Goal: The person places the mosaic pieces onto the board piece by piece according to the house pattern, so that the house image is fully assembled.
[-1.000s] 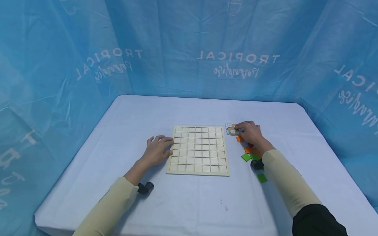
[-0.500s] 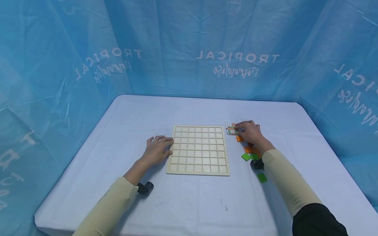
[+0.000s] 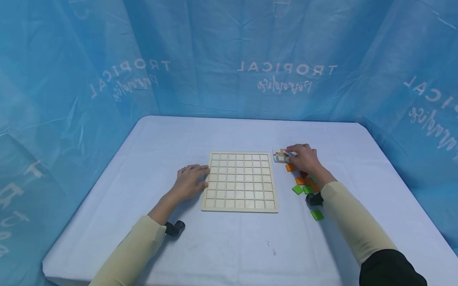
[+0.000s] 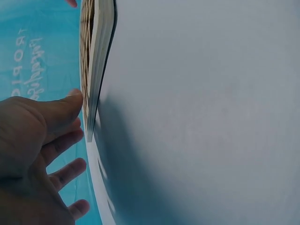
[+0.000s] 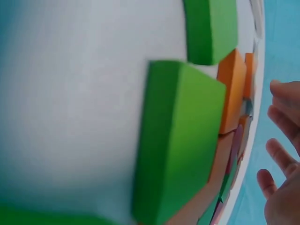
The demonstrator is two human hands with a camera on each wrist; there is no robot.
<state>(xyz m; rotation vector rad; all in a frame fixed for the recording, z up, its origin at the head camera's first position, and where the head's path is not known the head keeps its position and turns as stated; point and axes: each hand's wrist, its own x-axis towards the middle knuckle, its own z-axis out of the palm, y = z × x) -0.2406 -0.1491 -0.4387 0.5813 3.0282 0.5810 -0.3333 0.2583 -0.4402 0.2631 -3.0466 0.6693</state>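
Observation:
A pale wooden grid board [image 3: 239,182] with rows of square cells lies flat in the middle of the white table. My left hand [image 3: 187,183] rests at its left edge, fingertips on the rim. In the left wrist view, the thumb [image 4: 70,105] lies against the board's edge and the other fingers are spread. Beyond the board's far right corner is a small printed card [image 3: 278,155] with a coloured grid pattern. My right hand [image 3: 303,157] is over the card's right side, partly covering it. The right wrist view shows its fingers [image 5: 280,152] loosely apart, gripping nothing.
Several orange tiles [image 3: 299,181] and green tiles [image 3: 297,190] lie loose below the right hand, with a dark red piece [image 3: 303,174] among them. One green tile [image 3: 317,215] sits nearer the front. Blue printed cloth [image 3: 229,59] hangs around the table [image 3: 229,246].
My right hand has shifted slightly up and to the right, uncovering a little more of the card and tiles. The left hand stays at the board's edge.

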